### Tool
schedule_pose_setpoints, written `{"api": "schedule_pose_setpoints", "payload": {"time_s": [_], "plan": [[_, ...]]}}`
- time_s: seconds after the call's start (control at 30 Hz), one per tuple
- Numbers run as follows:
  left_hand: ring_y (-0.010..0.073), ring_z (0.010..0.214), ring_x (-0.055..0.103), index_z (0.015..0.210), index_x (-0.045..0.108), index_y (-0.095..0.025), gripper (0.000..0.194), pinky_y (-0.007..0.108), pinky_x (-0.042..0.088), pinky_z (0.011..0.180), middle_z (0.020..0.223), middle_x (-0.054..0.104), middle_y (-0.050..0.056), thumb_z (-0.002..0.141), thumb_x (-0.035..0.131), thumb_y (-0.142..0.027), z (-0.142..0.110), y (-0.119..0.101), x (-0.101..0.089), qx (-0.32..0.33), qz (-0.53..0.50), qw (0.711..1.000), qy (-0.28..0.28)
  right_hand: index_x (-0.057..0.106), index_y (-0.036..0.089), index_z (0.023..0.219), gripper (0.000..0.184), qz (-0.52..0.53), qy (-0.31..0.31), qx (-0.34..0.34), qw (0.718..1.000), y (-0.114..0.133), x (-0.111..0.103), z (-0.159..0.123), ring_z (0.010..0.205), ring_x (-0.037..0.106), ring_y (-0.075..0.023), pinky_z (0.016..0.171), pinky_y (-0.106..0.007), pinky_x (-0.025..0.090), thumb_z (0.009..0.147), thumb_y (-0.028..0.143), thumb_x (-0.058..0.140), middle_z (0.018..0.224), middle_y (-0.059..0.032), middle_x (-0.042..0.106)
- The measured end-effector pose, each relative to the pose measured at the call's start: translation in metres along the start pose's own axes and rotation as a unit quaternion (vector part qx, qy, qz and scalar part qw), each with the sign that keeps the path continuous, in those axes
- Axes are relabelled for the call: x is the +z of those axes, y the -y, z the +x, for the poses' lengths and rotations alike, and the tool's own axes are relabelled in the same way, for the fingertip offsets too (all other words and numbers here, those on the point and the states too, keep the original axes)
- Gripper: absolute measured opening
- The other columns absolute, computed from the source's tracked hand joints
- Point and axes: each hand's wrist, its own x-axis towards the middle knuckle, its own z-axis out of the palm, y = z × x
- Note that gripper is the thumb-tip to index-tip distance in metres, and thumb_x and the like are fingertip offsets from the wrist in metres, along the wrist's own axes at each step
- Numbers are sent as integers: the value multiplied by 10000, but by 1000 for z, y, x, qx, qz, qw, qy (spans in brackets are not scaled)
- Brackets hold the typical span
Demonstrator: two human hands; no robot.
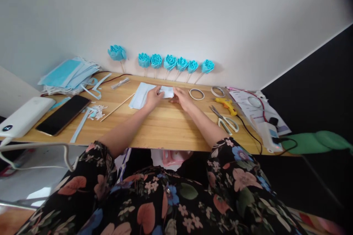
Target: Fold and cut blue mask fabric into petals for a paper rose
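Observation:
A pale blue strip of mask fabric (167, 92) is stretched between my two hands, just above the wooden table. My left hand (153, 97) is closed on its left part, thumb on top. The right end is pinched between the thumb and fingers of my right hand (181, 98). Under and beside my left hand lies a larger flat piece of pale blue mask fabric (138, 94); whether it is joined to the strip is hidden by the hand. A thin wooden stick (117, 107) rests to the left of it.
Several blue fabric roses (170, 62) on sticks lean along the wall. Tape rolls (196, 94), a yellow glue gun (226, 105) and scissors (224, 120) lie right. Stacked masks (67, 75), a phone (64, 114), fabric scraps (95, 112) and a white power bank (26, 116) sit left.

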Motion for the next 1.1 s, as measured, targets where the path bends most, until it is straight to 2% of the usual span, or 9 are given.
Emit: {"api": "schedule_pose_setpoints", "payload": {"time_s": [0.1,0.2,0.27,0.4,0.53,0.67,0.8,0.93,1.1], "plan": [[156,672,498,991,703,-151,215,258,400,664,644,539,-25,811,635,-248,-4,1,0,7,5,1000,-30,567,212,683,510,-31,-47,-14,998,-8,11,2,618,519,-107,531,-227,451,553,607,861,627,51,577],[145,606,441,1059,718,-160,288,262,367,634,592,464,-49,809,670,-297,-3,0,-1,-2,4,999,-32,572,209,688,483,-43,-71,-48,995,-20,18,-1,624,491,-101,549,-227,398,586,616,812,640,53,576],[145,598,444,1073,723,-161,284,264,369,640,605,498,-40,824,655,-280,-3,0,-2,-3,4,1000,-19,554,214,680,457,-60,-92,-74,991,-28,19,-4,616,462,-98,559,-231,375,637,617,765,627,60,543],[175,730,568,1105,715,-145,280,282,420,741,869,701,51,875,591,-244,-2,-1,1,14,25,1000,-1,530,221,685,402,-90,-128,-124,980,-36,18,-9,603,419,-97,562,-239,330,726,587,692,613,68,482],[195,815,610,1145,697,-149,292,292,437,778,1008,733,83,908,559,-247,-2,-3,3,33,26,999,-2,553,215,705,367,-97,-142,-145,974,-35,20,-11,630,427,-100,592,-238,348,752,563,660,629,65,492],[175,686,569,1108,699,-160,256,281,418,699,816,694,38,892,593,-247,0,-5,1,35,2,999,-12,581,214,728,385,-82,-136,-126,979,-30,21,-13,660,478,-107,617,-233,391,710,577,706,645,63,544],[167,612,542,1125,686,-157,293,278,392,632,694,633,14,870,650,-296,2,-3,-3,14,-44,999,-17,624,219,782,416,-45,-76,-88,992,-26,17,-17,641,549,-125,639,-257,462,634,560,808,644,58,607],[154,613,540,1147,659,-158,430,271,394,621,702,633,16,837,705,-452,2,0,-6,-6,-113,993,-20,655,208,787,424,-41,-12,-60,997,-24,9,-18,587,565,-122,619,-264,490,585,511,871,635,42,661],[174,738,633,1300,569,-171,724,309,488,720,864,682,67,834,597,-725,-1,-5,-5,-35,-238,971,5,628,206,801,480,69,-57,-67,994,-24,3,-14,615,600,-110,605,-244,515,536,501,898,688,45,693]]}}
